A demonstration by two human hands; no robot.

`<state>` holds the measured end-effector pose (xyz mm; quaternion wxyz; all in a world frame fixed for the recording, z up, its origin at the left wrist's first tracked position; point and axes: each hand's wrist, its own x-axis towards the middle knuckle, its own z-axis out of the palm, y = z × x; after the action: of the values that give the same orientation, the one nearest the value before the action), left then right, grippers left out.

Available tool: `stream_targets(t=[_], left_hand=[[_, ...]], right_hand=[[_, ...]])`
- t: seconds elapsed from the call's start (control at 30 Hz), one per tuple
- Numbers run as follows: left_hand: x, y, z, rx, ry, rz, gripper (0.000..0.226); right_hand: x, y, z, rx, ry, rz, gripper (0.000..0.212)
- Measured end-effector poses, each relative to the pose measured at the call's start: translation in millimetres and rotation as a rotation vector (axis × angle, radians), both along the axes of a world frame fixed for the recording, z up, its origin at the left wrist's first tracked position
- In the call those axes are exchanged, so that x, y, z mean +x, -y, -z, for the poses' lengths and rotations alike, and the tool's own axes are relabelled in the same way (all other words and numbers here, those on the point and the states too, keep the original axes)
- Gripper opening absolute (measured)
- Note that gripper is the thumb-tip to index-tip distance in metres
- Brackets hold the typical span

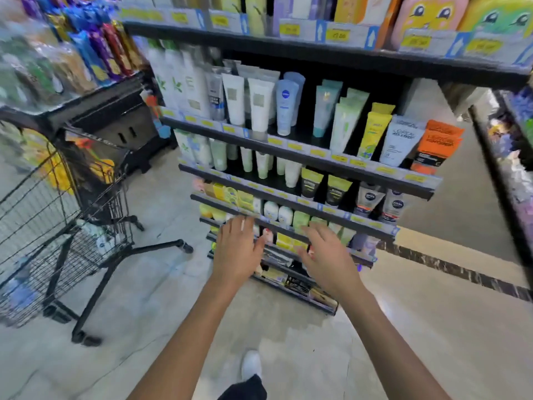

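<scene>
A black store shelf unit (291, 141) stands in front of me, filled with rows of face-wash tubes and small boxes. My left hand (238, 249) reaches out with straight fingers towards the lower shelves, its fingertips near a row of small white and yellow packs (271, 210). My right hand (326, 258) is stretched out beside it, fingers spread, in front of green and yellow packs (301, 219). Neither hand holds anything. The view is blurred by motion.
A black wire shopping trolley (66, 226) with several items inside stands on the floor to the left. Behind it is a rack of snack packets (72, 53). Another shelf (513, 157) runs along the right edge. My white shoe (251, 365) shows on the tiled floor.
</scene>
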<state>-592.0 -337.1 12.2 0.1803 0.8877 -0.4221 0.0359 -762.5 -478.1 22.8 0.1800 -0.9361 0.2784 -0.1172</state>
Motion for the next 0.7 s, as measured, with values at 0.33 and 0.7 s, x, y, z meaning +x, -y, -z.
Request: stream_targets(t=[0.33,0.7], left_hand=[[48,-174,29,-0.007,-0.002,-0.362,0.048],[122,-379,55,0.004,-0.088,-0.771,0.049]], right_hand=[[124,-136,17,0.038,0.001,-0.399,0.049],[303,-299,20,0.075,-0.066,-0.696,0.052]])
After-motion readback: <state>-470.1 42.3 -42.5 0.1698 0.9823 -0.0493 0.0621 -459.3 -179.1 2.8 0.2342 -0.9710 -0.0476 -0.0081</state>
